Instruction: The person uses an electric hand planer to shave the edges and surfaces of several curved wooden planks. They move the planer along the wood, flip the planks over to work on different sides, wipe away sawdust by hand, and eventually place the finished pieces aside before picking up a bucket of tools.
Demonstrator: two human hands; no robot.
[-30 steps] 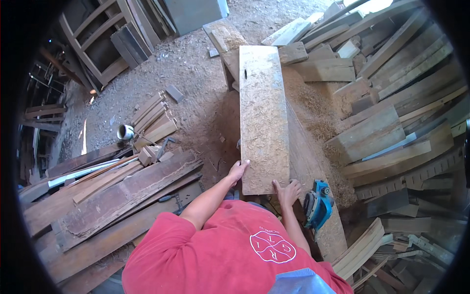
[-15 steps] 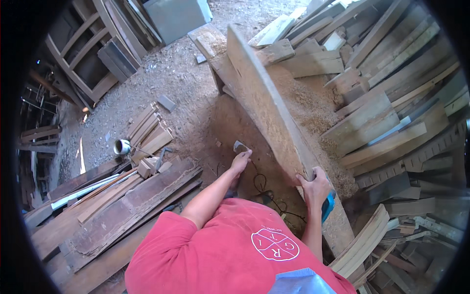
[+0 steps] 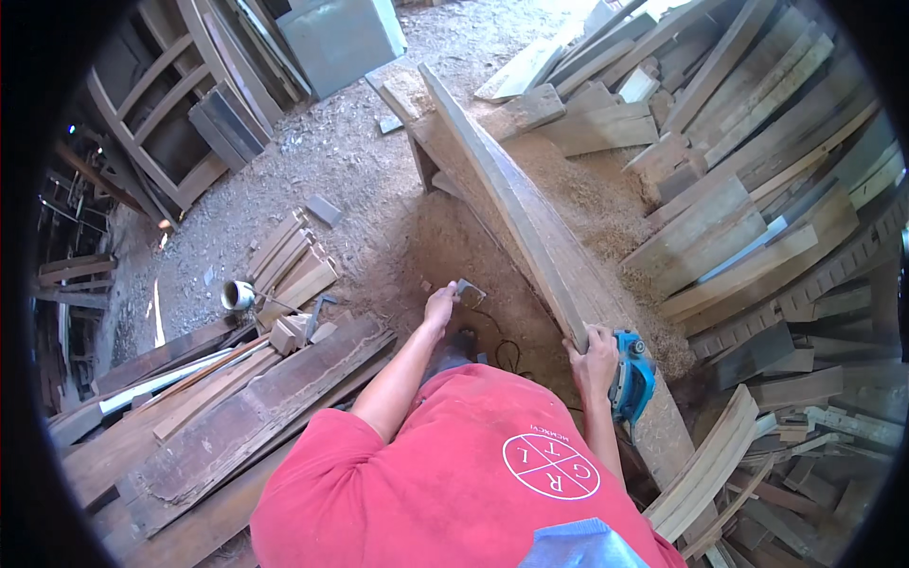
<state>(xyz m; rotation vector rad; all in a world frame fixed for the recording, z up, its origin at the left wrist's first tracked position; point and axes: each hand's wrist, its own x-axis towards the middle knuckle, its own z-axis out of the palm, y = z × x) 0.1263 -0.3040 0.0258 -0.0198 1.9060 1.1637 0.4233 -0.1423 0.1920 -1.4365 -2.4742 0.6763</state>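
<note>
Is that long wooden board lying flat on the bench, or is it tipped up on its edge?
Tipped on edge. The long board shows its narrow side upward, and the right hand grips its near end above the sawdust-covered bench.

Open sawdust-strewn dirt floor (image 3: 379,180) fills the upper middle of the frame, leaving free passage left of the long grey wooden plank tilted on edge (image 3: 516,204). To the right, a dense heap of stacked timber offcuts (image 3: 757,189) blocks the way, and lower left a pile of dark weathered boards (image 3: 218,417) hems the ground in.
</note>
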